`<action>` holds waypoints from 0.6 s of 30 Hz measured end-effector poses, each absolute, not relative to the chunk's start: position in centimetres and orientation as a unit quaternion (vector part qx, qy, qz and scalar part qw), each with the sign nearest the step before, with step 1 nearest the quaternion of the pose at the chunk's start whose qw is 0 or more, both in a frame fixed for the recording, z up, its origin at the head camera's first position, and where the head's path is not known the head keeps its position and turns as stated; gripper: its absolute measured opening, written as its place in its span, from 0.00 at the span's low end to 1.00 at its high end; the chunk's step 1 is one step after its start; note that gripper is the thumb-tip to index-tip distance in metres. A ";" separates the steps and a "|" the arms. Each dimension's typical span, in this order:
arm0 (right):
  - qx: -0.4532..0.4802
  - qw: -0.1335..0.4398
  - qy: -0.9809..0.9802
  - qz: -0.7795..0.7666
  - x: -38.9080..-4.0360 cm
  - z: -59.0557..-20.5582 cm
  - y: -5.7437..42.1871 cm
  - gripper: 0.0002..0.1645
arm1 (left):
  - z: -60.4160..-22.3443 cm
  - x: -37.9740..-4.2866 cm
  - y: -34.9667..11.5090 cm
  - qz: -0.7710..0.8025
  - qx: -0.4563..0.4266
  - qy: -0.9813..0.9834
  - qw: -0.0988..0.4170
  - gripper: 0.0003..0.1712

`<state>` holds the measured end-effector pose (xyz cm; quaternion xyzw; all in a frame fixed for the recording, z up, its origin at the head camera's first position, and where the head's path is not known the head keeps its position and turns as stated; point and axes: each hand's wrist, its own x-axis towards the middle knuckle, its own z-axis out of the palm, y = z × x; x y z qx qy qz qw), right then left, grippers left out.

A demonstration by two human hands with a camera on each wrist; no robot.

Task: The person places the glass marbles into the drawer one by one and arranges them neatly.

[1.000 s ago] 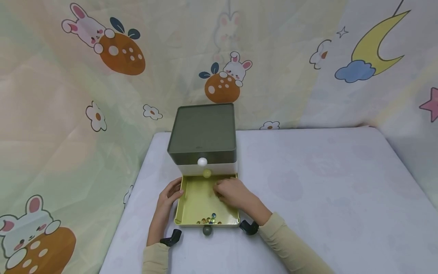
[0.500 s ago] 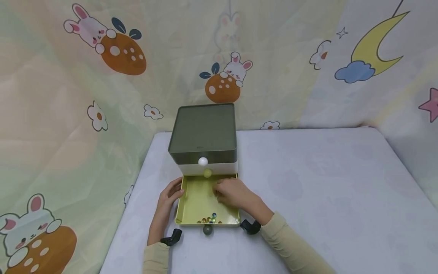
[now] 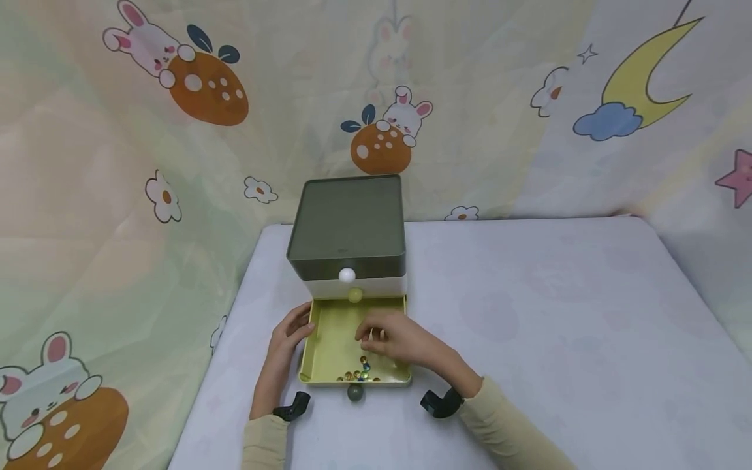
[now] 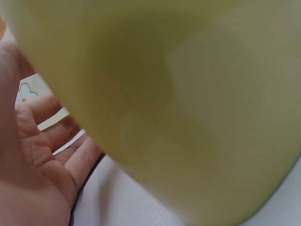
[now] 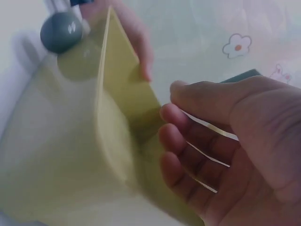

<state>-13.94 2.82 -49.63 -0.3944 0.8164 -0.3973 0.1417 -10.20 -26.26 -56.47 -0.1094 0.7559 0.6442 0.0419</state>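
Observation:
A yellow-green drawer (image 3: 331,339) stands pulled out of the drawer box (image 3: 346,222), which has a dark green top. Several small glass marbles (image 3: 356,376), amber, blue and clear, lie in the drawer along its front wall. My left hand (image 3: 289,331) rests against the left side wall, thumb at the rim; the left wrist view shows its fingers (image 4: 47,122) loosely extended beside the wall. Over the drawer's right half hovers my right hand (image 3: 393,336). In the right wrist view its thumb and loosely bent fingers (image 5: 173,139) hold nothing visible.
A dark green round knob (image 3: 355,392) sticks out from the drawer's front. White (image 3: 347,275) and yellow-green (image 3: 355,295) knobs stand on the box above it. White cloth (image 3: 529,326) covers the table, and a printed fabric backdrop (image 3: 470,130) rises behind.
My right hand has moved a little toward the drawer's front and left, its fingers loosening. An amber marble now shows just behind the blue one. My left hand stays put.

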 end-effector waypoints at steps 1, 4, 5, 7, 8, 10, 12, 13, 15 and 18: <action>-0.391 0.148 0.810 -0.411 -13.8 -49.6 2.9 0.08 | -56.5 -10.2 -26.3 0.646 -0.109 0.754 0.041 0.30; -0.377 0.168 0.794 -0.446 -13.1 -49.3 3.1 0.08 | -56.4 -10.2 -26.4 0.646 -0.107 0.755 0.040 0.29; -0.372 0.174 0.790 -0.455 -12.9 -49.2 3.1 0.09 | -56.4 -10.2 -26.5 0.646 -0.107 0.755 0.040 0.29; -0.366 0.187 0.781 -0.469 -12.4 -49.0 3.2 0.09 | -56.4 -10.2 -26.5 0.647 -0.108 0.754 0.039 0.29; -0.367 0.191 0.775 -0.477 -12.1 -48.9 3.2 0.10 | -56.4 -10.3 -26.4 0.646 -0.107 0.755 0.040 0.29; -0.366 0.203 0.763 -0.492 -11.6 -48.7 3.3 0.11 | -56.3 -10.3 -26.4 0.645 -0.109 0.755 0.041 0.30; -0.368 0.218 0.748 -0.507 -11.1 -48.6 3.4 0.11 | -56.1 -10.2 -26.3 0.645 -0.109 0.755 0.045 0.30; -0.369 0.226 0.740 -0.514 -10.8 -48.6 3.5 0.11 | -55.9 -10.2 -26.3 0.645 -0.110 0.754 0.051 0.30; -0.367 0.243 0.729 -0.525 -10.3 -48.6 3.6 0.11 | -55.5 -10.2 -26.2 0.642 -0.113 0.756 0.061 0.30; -0.362 0.263 0.716 -0.536 -9.7 -48.8 3.8 0.12 | -54.5 -10.2 -26.2 0.629 -0.114 0.764 0.081 0.30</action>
